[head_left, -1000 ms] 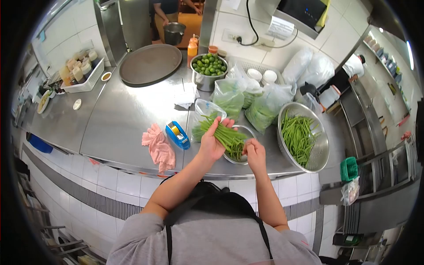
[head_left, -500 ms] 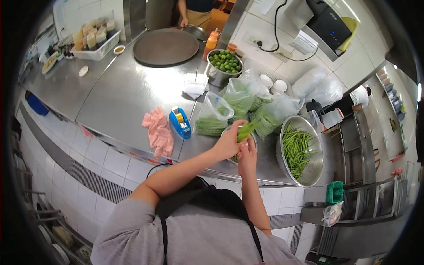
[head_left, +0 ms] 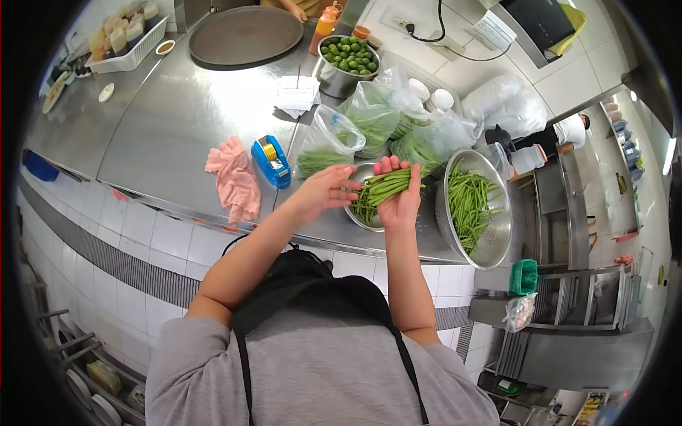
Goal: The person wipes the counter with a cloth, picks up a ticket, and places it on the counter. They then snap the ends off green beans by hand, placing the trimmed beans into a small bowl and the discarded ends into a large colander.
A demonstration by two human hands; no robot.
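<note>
Green beans (head_left: 389,186) lie above the metal bowl (head_left: 369,226), loosely clasped in my right hand (head_left: 399,204); my left hand (head_left: 321,192) spreads its fingers alongside. Apparent step: aligning the bundle, next calling for steady support.

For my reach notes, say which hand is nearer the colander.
Right: the right hand, holding green beans, is beside the colander; the left hand is farther off, toward the tape dispenser.

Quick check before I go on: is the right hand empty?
No, the right hand holds a bunch of green beans across its palm.
</note>
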